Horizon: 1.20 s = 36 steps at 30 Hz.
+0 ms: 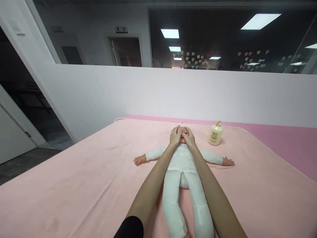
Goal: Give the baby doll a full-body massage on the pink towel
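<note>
A baby doll point(183, 158) with a white cloth body lies on its back, its arms stretched out to both sides and its legs toward me. My left hand point(174, 136) is wrapped round the left side of its head, and my right hand point(190, 136) is wrapped round the right side. Both thumbs rest on the doll's face near the nose. Between my hands, part of the forehead, one eye and the mouth show; my palms hide the sides of the head. My forearms pass over the doll's body and shoulders.
A pale yellow pump bottle point(215, 134) stands upright to the right of the doll's head. Under everything is a pink blanket point(86, 172), over a darker pink mat point(284, 142). Behind rises a white low wall point(158, 92) with glass above. A door point(15, 129) is at far left.
</note>
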Each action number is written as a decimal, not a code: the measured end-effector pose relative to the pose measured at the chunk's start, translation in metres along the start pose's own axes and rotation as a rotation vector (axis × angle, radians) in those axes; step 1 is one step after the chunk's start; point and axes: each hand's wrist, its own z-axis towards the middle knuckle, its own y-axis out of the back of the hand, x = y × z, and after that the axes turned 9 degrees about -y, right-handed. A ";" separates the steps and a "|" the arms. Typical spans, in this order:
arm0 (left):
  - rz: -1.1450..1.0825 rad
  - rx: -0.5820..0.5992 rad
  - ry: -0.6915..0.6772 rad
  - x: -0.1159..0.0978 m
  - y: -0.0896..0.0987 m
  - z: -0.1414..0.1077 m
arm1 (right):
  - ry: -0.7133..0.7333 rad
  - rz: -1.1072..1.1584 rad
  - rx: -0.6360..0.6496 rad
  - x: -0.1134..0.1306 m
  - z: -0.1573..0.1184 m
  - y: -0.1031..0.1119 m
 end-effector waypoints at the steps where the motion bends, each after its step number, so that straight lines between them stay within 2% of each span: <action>1: -0.004 -0.018 -0.025 0.004 -0.002 0.000 | 0.031 -0.005 0.011 0.001 -0.001 0.000; 7: -0.113 -0.084 -0.036 0.016 -0.001 -0.005 | 0.070 -0.095 0.020 0.003 0.001 -0.002; 14: -0.108 -0.059 -0.046 0.016 0.001 -0.009 | 0.024 -0.207 -0.035 0.003 0.019 0.003; 17: -0.133 -0.063 -0.049 0.019 0.000 -0.008 | 0.034 -0.116 -0.026 -0.003 0.026 0.004; 20: -0.169 -0.039 -0.071 0.022 -0.002 -0.005 | 0.033 0.060 0.026 -0.012 0.031 0.003; 24: -0.145 -0.014 -0.096 0.023 -0.002 -0.002 | 0.077 0.188 0.111 -0.020 0.035 0.002; 31: -0.183 -0.004 -0.123 0.019 0.000 -0.005 | 0.077 0.215 0.128 -0.021 0.036 0.002; 36: -0.174 0.004 -0.157 0.020 -0.001 -0.004 | 0.138 0.192 0.138 -0.021 0.033 0.004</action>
